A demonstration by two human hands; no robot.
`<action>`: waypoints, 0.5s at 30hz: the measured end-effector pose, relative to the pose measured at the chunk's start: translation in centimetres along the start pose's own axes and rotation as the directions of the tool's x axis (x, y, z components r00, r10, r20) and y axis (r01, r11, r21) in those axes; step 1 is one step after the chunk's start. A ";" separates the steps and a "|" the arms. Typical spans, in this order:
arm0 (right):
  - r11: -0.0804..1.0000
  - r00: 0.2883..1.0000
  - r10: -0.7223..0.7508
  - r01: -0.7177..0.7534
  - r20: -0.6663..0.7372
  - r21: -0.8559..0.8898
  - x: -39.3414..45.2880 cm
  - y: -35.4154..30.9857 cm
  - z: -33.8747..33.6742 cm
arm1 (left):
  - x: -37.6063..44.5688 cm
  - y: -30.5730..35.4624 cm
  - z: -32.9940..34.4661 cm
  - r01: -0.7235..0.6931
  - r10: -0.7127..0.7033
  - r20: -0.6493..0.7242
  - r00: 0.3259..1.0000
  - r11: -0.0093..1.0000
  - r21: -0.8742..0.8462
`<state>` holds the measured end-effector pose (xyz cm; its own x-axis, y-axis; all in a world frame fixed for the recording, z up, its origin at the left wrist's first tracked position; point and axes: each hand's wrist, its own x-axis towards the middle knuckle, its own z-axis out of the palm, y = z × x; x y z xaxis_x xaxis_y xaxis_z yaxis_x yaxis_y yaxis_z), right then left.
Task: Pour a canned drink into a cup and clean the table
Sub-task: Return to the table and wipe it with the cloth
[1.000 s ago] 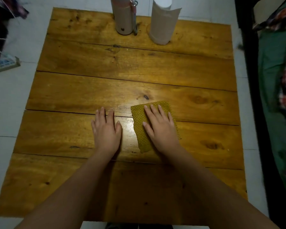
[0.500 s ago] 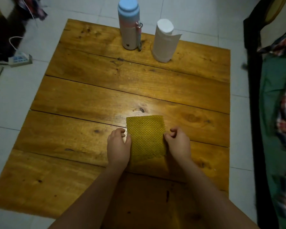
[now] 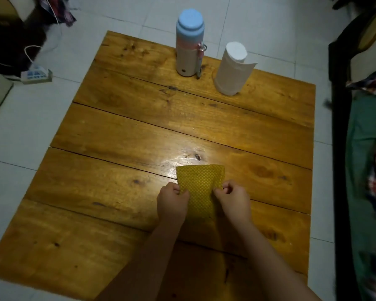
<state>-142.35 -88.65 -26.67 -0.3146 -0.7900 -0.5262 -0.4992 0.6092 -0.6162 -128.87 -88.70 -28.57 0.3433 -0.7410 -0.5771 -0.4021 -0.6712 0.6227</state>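
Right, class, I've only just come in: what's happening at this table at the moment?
A person is handling a yellow cloth on a wooden table. The left hand pinches its left edge and the right hand pinches its right edge, with the cloth lying on the wood between them. At the far side stand a blue-capped bottle and a roll of paper, both upright and untouched. No can or cup is in view.
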 end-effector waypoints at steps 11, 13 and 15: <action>0.982 0.986 -0.151 0.158 -0.073 0.105 3.7 -10.5 4.8 | 8.4 4.4 -8.0 -0.031 0.038 0.021 0.999 0.960 -0.278; 0.978 0.984 -0.167 0.173 -0.057 0.121 5.8 -13.2 6.4 | 11.8 5.6 -10.3 -0.047 0.050 0.002 0.999 0.964 -0.263; 0.974 0.983 -0.177 0.182 -0.050 0.133 8.2 -16.2 8.1 | 15.6 6.9 -12.6 -0.105 0.102 -0.027 0.994 0.963 -0.250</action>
<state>-130.36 -104.42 -25.76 -0.2610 -0.8877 -0.3792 -0.4362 0.4589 -0.7741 -115.60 -105.14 -26.57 0.3233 -0.8056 -0.4965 -0.2113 -0.5729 0.7919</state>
